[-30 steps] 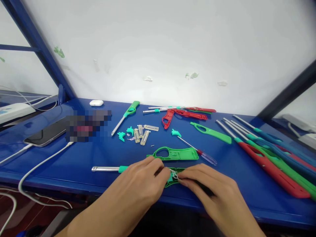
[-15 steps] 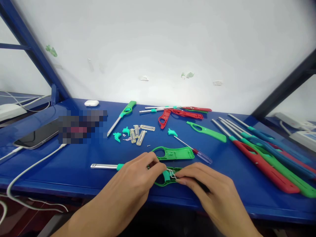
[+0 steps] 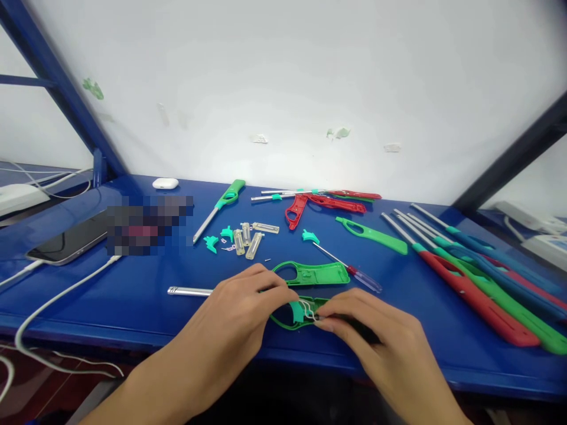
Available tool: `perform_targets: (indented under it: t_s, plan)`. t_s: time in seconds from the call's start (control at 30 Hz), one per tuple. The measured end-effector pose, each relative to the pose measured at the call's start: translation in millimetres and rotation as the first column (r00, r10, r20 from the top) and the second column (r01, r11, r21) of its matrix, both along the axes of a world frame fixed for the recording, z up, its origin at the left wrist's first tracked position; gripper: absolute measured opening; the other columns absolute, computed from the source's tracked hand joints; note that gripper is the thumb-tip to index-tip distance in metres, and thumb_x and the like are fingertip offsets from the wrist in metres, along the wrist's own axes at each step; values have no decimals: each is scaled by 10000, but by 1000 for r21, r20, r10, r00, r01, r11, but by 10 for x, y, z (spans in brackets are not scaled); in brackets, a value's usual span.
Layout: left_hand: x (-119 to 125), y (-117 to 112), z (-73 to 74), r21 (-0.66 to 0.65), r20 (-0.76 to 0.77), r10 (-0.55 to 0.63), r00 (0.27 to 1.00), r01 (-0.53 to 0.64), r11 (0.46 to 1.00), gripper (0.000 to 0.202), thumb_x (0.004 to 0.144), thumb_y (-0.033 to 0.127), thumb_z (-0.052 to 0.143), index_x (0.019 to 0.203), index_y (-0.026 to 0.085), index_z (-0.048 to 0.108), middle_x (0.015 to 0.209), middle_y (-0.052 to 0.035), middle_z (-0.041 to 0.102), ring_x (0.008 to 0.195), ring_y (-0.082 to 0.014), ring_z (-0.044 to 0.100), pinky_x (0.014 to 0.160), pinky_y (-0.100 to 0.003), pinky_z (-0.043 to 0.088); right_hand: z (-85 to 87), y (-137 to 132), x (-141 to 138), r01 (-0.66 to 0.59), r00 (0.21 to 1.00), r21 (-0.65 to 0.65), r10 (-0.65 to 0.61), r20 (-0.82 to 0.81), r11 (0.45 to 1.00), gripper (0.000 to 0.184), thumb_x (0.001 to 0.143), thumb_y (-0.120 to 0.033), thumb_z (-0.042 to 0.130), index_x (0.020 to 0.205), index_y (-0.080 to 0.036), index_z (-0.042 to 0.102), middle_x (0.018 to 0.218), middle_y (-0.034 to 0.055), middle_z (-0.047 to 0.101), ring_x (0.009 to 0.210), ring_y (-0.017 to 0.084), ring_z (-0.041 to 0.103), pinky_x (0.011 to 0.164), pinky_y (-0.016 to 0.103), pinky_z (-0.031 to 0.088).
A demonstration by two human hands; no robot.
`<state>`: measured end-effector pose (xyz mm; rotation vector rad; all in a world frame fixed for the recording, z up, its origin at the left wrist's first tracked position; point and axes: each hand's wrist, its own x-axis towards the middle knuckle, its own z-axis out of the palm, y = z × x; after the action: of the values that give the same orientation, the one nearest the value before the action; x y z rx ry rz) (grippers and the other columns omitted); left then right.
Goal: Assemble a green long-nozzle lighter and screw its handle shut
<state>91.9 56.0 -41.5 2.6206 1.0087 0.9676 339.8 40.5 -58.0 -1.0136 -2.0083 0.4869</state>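
Note:
An opened green long-nosed lighter (image 3: 287,321) lies at the table's front edge, its metal tube (image 3: 188,291) pointing left. My left hand (image 3: 241,307) is closed around its middle, thumb and fingers beside the teal trigger (image 3: 296,313). My right hand (image 3: 376,321) pinches the handle end, fingertips by a bent white wire (image 3: 306,308) inside the shell; the palm hides the rest of the handle. Just behind both hands lies the loose green shell half (image 3: 319,274), inner side up. A screwdriver (image 3: 349,270) with a clear handle rests behind my right hand.
Clear fuel tanks (image 3: 253,246) and teal triggers (image 3: 211,244) lie mid-table. Red shell parts (image 3: 336,203), a green shell (image 3: 372,235) and a green lighter (image 3: 230,195) are farther back. Several whole lighters (image 3: 478,295) line the right side. A phone (image 3: 66,237) with cables lies left.
My left hand and the lighter have shifted slightly, the tube moving a little right and up. The right hand stays nearly still at the handle end.

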Motion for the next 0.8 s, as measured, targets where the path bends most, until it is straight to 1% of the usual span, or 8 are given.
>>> perform_targets:
  t_s: [0.13,0.3,0.43,0.53,0.7,0.8]
  plan:
    - [-16,4,11,-40,15,2,1000,-1,999,491,951,-114,451,1185,250,683,1129,18,712,962,-115,681,846,-211,525,-11,-4,-4,5,1000,14,-5,7,1000,181,989,-168,746,1023,-340,703,981,-124,749,874,46,735,881,71,509]
    - [-36,16,-28,-42,34,15,999,-14,999,408,996,-73,510,1183,253,667,1136,32,713,965,-93,692,851,-183,500,-4,0,-4,6,1000,10,-6,19,1000,154,997,-183,738,1010,-333,708,979,-120,750,874,46,739,878,71,515]
    - [-26,41,-32,-11,45,17,999,-17,1000,388,984,-81,527,1152,236,676,1098,27,721,934,-104,701,820,-194,503,16,3,-7,4,1000,44,-5,26,999,152,987,-167,742,1005,-316,717,965,-98,760,859,72,751,855,103,548]
    - [-18,45,-10,-6,41,14,999,-14,1000,389,980,-85,533,1143,234,683,1096,30,718,941,-107,697,828,-198,501,28,0,-12,17,999,50,-18,31,999,124,989,-177,737,995,-301,732,959,-77,769,852,95,760,840,130,571]
    - [-27,19,34,-41,49,12,999,-10,999,347,1012,-44,548,1150,245,681,1108,44,707,957,-88,676,871,-186,487,25,-5,-11,24,999,52,-26,27,998,126,1000,-180,721,994,-305,738,966,-80,774,856,94,761,841,127,570]
    - [-40,11,37,-71,11,7,1000,-6,997,368,1007,-52,545,1168,248,682,1114,44,709,980,-99,660,900,-203,479,22,-7,-5,24,999,47,-26,28,999,134,999,-178,726,995,-311,730,967,-94,769,859,78,756,856,107,553]
